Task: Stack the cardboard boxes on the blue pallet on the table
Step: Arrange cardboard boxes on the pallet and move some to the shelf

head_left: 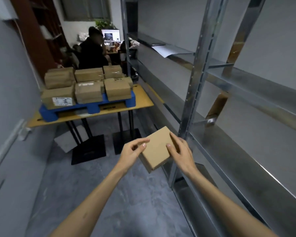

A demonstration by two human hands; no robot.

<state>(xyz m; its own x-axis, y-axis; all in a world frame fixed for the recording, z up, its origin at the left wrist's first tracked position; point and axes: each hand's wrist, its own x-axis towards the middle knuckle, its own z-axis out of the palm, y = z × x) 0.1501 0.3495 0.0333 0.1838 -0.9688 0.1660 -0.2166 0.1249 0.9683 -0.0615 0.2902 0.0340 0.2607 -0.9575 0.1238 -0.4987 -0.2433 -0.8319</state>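
Both hands hold one small flat box (156, 148) in the air above the floor (126, 194), just beside an upright of the rack (191, 93). The box is tilted, with one corner pointing away. Its top face is plain brown.

Left hand (132, 151): the thumb lies on the top face at the left edge. The other fingers are curled at that edge, and any under the box are hidden.

Right hand (182, 151): the thumb presses on the top face. The index finger runs straight along the right edge, and the remaining fingers wrap the side.

Well apart from the box stands the table (142, 100), which carries the blue pallet (92, 107). A stack (89, 84) of cardboard boxes sits on the pallet in rows, at least two layers high. The front-left carton bears a white label (63, 101). Its handwritten digits appear to begin "98", and the rest is too small to read.

Behind the table, a person (92, 52) sits at a lit monitor (111, 35).
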